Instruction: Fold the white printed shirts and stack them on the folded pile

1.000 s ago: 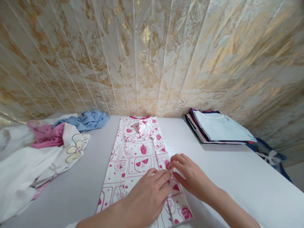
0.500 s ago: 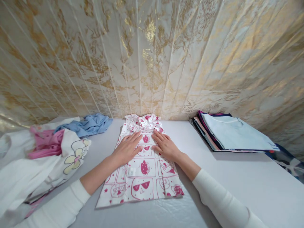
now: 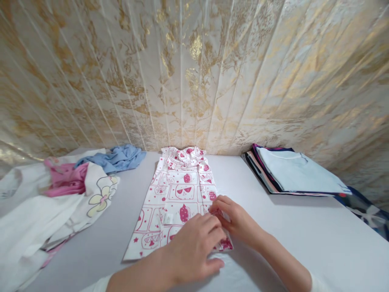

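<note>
A white shirt with pink cartoon prints (image 3: 182, 192) lies folded into a long strip in the middle of the table, its sides turned in and a small white label showing. My right hand (image 3: 235, 217) is at the shirt's right edge, fingertips closed in a pinch on the fabric there. Over the lower right part of the shirt reaches my left hand (image 3: 200, 243), its fingers bent loosely and its thumb apart near the hem. The cloth under the left fingers is partly hidden.
Rumpled clothes lie at the left: a white garment with a flower print (image 3: 103, 196), a pink piece (image 3: 68, 178) and a blue one (image 3: 121, 157). A folded stack topped by a pale blue shirt (image 3: 304, 170) stands at the right. Behind the table hangs a gold-patterned curtain (image 3: 188, 81).
Both hands have left the upper part of the shirt and come down towards its lower right side. The right hand now pinches the right edge; the left has crossed over to the right.
</note>
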### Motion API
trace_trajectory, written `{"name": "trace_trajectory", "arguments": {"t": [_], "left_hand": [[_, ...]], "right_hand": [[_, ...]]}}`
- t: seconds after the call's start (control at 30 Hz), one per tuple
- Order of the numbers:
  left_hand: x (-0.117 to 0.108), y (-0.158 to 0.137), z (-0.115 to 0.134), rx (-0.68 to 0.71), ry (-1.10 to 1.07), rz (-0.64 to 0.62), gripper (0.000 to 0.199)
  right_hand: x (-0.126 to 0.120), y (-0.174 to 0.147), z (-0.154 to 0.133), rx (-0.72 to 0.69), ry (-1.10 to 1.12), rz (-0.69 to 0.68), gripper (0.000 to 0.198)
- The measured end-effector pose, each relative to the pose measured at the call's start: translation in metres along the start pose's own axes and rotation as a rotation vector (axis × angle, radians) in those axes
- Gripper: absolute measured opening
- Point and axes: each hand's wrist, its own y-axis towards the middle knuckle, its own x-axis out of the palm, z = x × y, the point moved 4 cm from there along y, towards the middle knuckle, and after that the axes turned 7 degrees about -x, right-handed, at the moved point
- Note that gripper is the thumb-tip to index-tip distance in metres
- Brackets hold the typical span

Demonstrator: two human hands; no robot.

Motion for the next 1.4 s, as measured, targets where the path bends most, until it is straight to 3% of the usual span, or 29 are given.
{"name": "trace_trajectory", "arguments": {"t": [0.17,0.4,0.47,0.8,1.13,1.4], "left_hand": [[0.012,0.015,0.007,0.059,0.15,0.038,0.003],[0.014,0.015,0.009,0.055,0.117,0.051,0.011],[0.018,0.015,0.007,0.046,0.144,0.079,0.005],[0.023,0.017,-0.002,0.058,0.073,0.156,0.018],[0.021,0.014,0.011,-0.092,0.075,0.263,0.012],[0.031,0.017,0.016,-0.16,0.141,0.222,0.011]], "right_hand": [[-0.002,-0.024,0.0,0.073,0.007,0.036,0.02],[0.002,-0.029,0.004,-0.015,-0.061,0.073,0.015],[0.003,-0.028,0.008,-0.008,-0.087,0.11,0.016],[0.002,-0.016,0.027,0.03,-0.132,0.103,0.014],[0.005,-0.009,0.032,0.039,-0.151,0.157,0.015],[0.005,-0.011,0.032,0.036,-0.164,0.155,0.016]]}}
